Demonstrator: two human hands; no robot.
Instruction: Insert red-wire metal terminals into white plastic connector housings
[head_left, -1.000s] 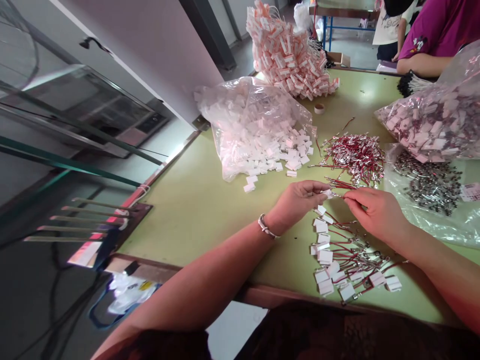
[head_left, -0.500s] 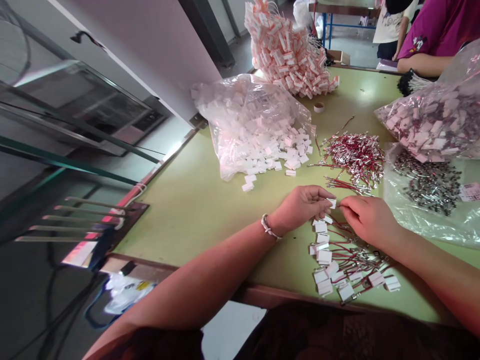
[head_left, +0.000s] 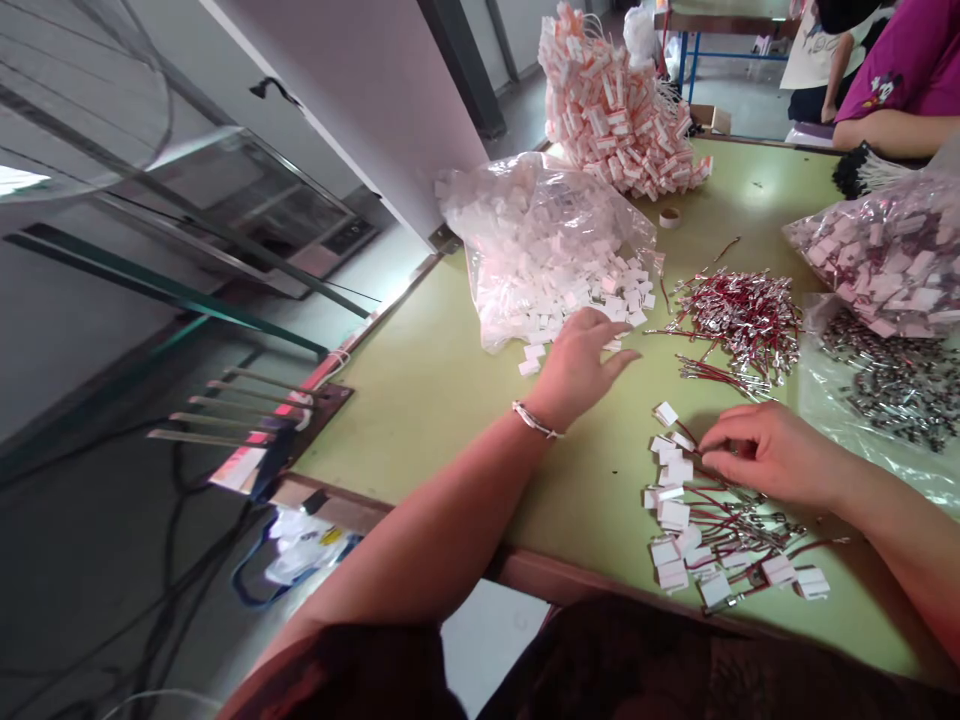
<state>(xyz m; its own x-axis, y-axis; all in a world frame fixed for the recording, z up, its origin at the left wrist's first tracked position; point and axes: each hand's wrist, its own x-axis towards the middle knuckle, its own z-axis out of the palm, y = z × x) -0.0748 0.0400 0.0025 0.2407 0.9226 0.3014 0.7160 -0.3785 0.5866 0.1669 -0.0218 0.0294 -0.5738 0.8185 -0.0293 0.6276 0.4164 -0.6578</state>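
My left hand point(head_left: 589, 365) is open, thumb and fingers apart, just in front of the loose white connector housings point(head_left: 626, 300) spilling from a clear plastic bag point(head_left: 517, 215). I see nothing in its grasp. My right hand point(head_left: 772, 450) rests low over red wires, thumb and forefinger slightly parted at their tips. By those fingertips a short red wire leads to a white connector housing point(head_left: 665, 413). Below lie several wired housings point(head_left: 673, 515) in a rough column, their red leads point(head_left: 720, 515) pointing right. Part of these leads is hidden under my right hand.
A pile of red wires with metal ends point(head_left: 739, 320) lies beyond my right hand. Bags of housings point(head_left: 885, 260) and small metal parts point(head_left: 900, 380) are at right. A bundle of pinkish connectors point(head_left: 615, 110), a tape roll point(head_left: 670, 217) and a pronged rack point(head_left: 247, 410) stand around. Another person's arm point(head_left: 892, 132) rests at the far edge.
My left hand has left my right hand and moved toward the loose housings, opening. The housing it held now lies above the column. My right hand has loosened and moved slightly nearer; the view has shifted.
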